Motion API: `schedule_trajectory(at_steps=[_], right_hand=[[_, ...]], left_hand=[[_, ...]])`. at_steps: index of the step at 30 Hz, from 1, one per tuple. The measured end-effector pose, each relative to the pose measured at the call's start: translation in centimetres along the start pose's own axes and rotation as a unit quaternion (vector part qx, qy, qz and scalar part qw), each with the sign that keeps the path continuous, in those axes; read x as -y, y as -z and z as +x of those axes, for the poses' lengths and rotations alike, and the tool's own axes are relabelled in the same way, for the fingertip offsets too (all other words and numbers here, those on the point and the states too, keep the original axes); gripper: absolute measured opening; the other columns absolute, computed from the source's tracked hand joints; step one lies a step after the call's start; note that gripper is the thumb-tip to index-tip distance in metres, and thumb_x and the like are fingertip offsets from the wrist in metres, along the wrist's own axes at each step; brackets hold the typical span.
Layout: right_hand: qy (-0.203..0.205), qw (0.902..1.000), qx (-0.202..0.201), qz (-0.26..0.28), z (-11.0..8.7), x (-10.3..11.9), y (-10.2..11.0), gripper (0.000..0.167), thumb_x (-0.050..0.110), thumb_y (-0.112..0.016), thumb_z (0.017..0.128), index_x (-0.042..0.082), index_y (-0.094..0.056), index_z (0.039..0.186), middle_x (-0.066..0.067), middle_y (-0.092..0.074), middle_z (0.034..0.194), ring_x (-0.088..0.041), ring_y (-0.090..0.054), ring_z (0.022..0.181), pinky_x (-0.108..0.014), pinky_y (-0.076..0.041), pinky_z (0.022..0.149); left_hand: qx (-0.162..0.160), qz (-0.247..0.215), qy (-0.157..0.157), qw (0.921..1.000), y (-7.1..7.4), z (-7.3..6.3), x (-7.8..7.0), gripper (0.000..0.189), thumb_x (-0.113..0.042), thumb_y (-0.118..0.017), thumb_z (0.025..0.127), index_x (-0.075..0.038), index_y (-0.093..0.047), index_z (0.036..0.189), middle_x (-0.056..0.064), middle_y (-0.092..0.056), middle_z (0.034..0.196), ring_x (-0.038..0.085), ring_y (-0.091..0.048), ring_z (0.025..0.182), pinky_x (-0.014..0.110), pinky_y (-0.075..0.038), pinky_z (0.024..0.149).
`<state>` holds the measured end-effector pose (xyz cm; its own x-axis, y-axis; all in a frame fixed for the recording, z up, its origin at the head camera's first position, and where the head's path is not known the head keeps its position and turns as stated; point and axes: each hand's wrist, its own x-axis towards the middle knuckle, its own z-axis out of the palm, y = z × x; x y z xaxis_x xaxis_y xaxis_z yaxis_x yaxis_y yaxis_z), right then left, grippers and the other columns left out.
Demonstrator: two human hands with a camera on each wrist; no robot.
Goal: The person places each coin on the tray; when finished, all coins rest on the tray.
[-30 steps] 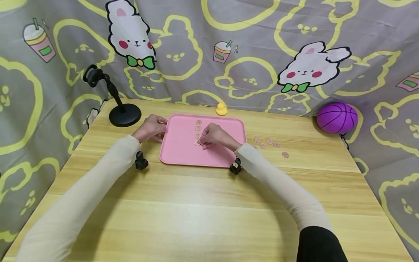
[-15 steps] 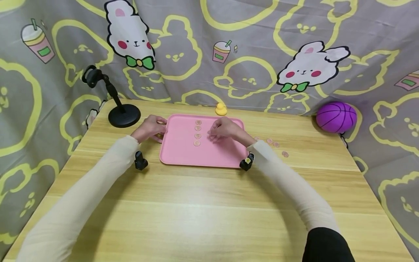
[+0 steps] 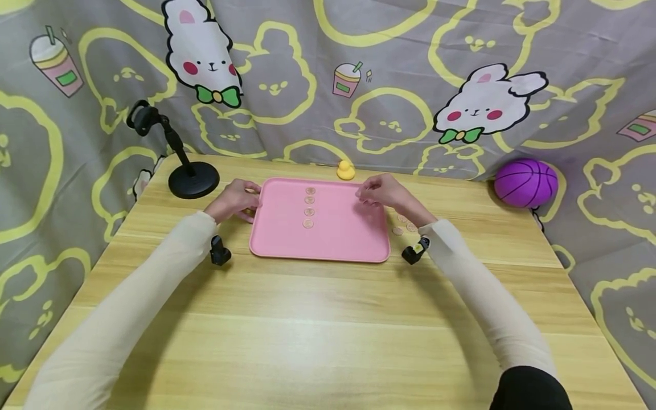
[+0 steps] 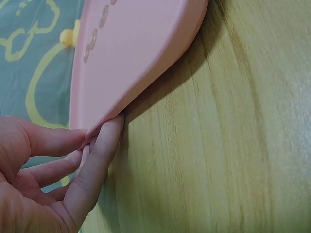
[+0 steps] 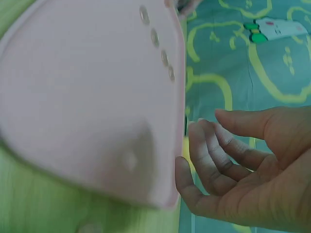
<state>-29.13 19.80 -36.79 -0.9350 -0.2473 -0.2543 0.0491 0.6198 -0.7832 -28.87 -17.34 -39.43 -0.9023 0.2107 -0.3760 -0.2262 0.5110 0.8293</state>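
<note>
At the left end of the wooden table [image 3: 297, 341], near its far edge, a black stand [image 3: 193, 180] rose from a round base, its upper part tilted leftward against the patterned curtain [image 3: 302, 34]. To the right of it came the person's left hand [image 3: 237, 200], in a pale sleeve [image 3: 133, 302] with a small black device [image 3: 220, 252] at the wrist. That hand was grasping the pink tray [image 3: 338, 242] by its left edge; the left wrist view showed the thumb on the rim and the fingers beneath. The tray lay near the far side of the table, and on it, left of its middle, four coins [image 3: 309, 212] formed a single column, each apart from the next. A yellow duck [image 3: 345, 170] stood just behind the tray. The right hand [image 3: 383, 191] hung about the tray's far right corner, its grip released, the fingers loosely bent. Below its wrist sat another black device [image 3: 416, 250]. Loose coins [image 3: 411, 226] lay on the wood just right of the tray, partly hidden by the right arm. Farthest right, a purple ball [image 3: 525, 183] rested near the curtain.
</note>
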Motion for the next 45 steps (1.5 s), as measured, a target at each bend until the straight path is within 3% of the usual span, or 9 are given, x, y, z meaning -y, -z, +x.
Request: schedule_trajectory(at_steps=[5, 13, 20, 23, 29, 32, 37, 41, 45], right_hand=[[-0.009, 0.9998, -0.018, 0.007, -1.1, -1.6, 2.1, 0.025, 0.011, -0.065, 0.104, -0.008, -0.068, 0.120, -0.022, -0.072, 0.110, -0.021, -0.070, 0.091, -0.044, -0.060, 0.095], [-0.016, 0.9984, -0.051, 0.020, -2.5, -4.4, 4.3, 0.030, 0.011, -0.064, 0.104, -0.011, -0.064, 0.125, -0.008, -0.072, 0.098, -0.011, -0.067, 0.081, -0.025, -0.061, 0.079], [-0.028, 0.9964, -0.080, 0.009, -3.3, -7.4, 5.9, 0.030, 0.009, -0.063, 0.104, -0.012, -0.064, 0.126, -0.009, -0.072, 0.101, -0.009, -0.065, 0.077, -0.024, -0.059, 0.074], [-0.037, 0.9965, -0.075, -0.005, -3.7, -8.6, 6.6, 0.031, 0.008, -0.062, 0.104, -0.013, -0.062, 0.128, -0.015, -0.071, 0.107, -0.009, -0.065, 0.078, -0.026, -0.060, 0.075], [-0.054, 0.9925, -0.037, -0.103, -5.0, -10.4, 8.3, 0.042, 0.019, -0.069, 0.102, -0.010, -0.058, 0.131, -0.032, -0.062, 0.124, -0.031, -0.066, 0.103, -0.037, -0.058, 0.089], [-0.049, 0.9901, -0.017, -0.130, -5.6, -11.3, 8.6, 0.047, 0.024, -0.073, 0.100, -0.006, -0.058, 0.131, -0.029, -0.060, 0.121, -0.033, -0.057, 0.106, -0.041, -0.049, 0.092], [-0.032, 0.9911, -0.031, -0.126, -5.7, -12.3, 7.9, 0.039, 0.026, -0.073, 0.100, -0.004, -0.059, 0.121, -0.016, -0.057, 0.102, -0.022, -0.049, 0.087, -0.035, -0.044, 0.081], [0.002, 0.9879, -0.054, -0.145, -5.2, -12.4, 7.4, 0.031, 0.018, -0.072, 0.101, -0.007, -0.060, 0.115, -0.022, -0.056, 0.104, -0.027, -0.049, 0.090, -0.037, -0.043, 0.081], [0.029, 0.9856, -0.053, -0.158, -4.9, -12.2, 7.3, 0.024, 0.011, -0.071, 0.101, -0.009, -0.061, 0.111, -0.025, -0.060, 0.103, -0.030, -0.050, 0.091, -0.039, -0.044, 0.083]], left_hand=[[0.002, -0.002, 0.001, 1.0000, -0.1, 0.1, -0.1, 0.053, -0.002, -0.057, 0.100, 0.008, -0.046, 0.150, 0.028, -0.067, 0.121, 0.023, -0.071, 0.089, 0.034, -0.066, 0.069], [0.011, -0.008, 0.001, 0.9999, 0.3, 0.1, 0.1, 0.054, -0.003, -0.058, 0.100, 0.010, -0.044, 0.150, 0.025, -0.069, 0.117, 0.021, -0.071, 0.085, 0.034, -0.066, 0.068], [0.016, -0.007, 0.006, 0.9998, 0.4, 0.5, 0.3, 0.055, -0.004, -0.058, 0.100, 0.009, -0.042, 0.152, 0.026, -0.068, 0.121, 0.023, -0.071, 0.090, 0.036, -0.066, 0.070], [0.020, -0.010, 0.002, 0.9997, 0.5, 0.4, 0.3, 0.055, -0.004, -0.058, 0.101, 0.010, -0.042, 0.151, 0.025, -0.069, 0.117, 0.022, -0.071, 0.088, 0.036, -0.066, 0.070], [0.022, -0.011, -0.003, 0.9997, 0.6, 0.4, 0.2, 0.054, -0.003, -0.058, 0.100, 0.012, -0.043, 0.150, 0.022, -0.071, 0.108, 0.019, -0.070, 0.082, 0.035, -0.066, 0.068], [0.020, -0.008, 0.003, 0.9998, 0.6, 0.5, 0.1, 0.054, -0.002, -0.058, 0.100, 0.011, -0.042, 0.150, 0.021, -0.070, 0.108, 0.020, -0.070, 0.082, 0.034, -0.066, 0.067], [0.022, -0.007, 0.010, 0.9997, 0.6, 0.6, 0.1, 0.054, -0.003, -0.058, 0.101, 0.010, -0.042, 0.151, 0.020, -0.069, 0.107, 0.019, -0.070, 0.082, 0.034, -0.066, 0.068], [0.022, -0.008, 0.009, 0.9997, 0.6, 0.7, 0.2, 0.052, -0.003, -0.057, 0.101, 0.010, -0.042, 0.150, 0.019, -0.069, 0.105, 0.019, -0.070, 0.080, 0.034, -0.066, 0.068], [0.021, -0.009, 0.013, 0.9997, 0.6, 0.8, 0.3, 0.052, -0.003, -0.057, 0.101, 0.009, -0.043, 0.149, 0.018, -0.069, 0.104, 0.018, -0.070, 0.079, 0.034, -0.066, 0.068]])
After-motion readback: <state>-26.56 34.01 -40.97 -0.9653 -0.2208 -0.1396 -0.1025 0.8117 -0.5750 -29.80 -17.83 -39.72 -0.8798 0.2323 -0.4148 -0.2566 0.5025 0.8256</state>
